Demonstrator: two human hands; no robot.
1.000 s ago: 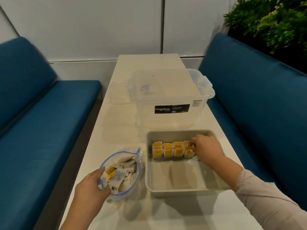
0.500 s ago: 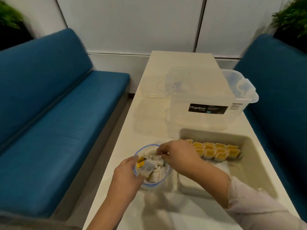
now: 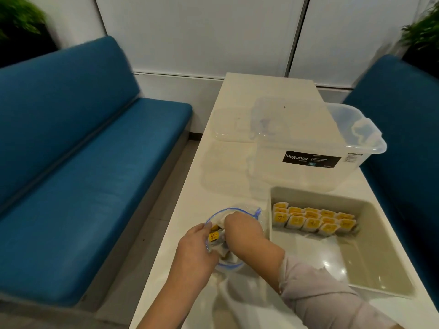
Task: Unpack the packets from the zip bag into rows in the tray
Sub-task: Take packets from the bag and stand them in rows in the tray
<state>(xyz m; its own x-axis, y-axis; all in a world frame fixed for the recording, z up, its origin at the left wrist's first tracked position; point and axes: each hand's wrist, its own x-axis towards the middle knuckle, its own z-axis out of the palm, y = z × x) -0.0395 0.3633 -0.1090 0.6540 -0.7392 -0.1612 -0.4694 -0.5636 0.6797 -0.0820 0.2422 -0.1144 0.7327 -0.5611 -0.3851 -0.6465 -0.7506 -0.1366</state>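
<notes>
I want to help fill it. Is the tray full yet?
No. The tray holds packets only at its far end; the rest is bare.

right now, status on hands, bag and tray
Left hand holds rim of the clear blue-edged zip bag; right hand reaching inside, fingers hidden. Beige plastic tray has yellow-labelled packets in rows at far end. Nothing blocking.

packets (image 3: 312, 222): yellow-white | zip bag (image 3: 234, 211): clear, blue rim | tray (image 3: 380, 269): beige | benches (image 3: 78, 167): blue

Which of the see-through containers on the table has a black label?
The large clear storage box behind the tray; its front carries a black "Megabox" label, while the zip bag has none.
</notes>
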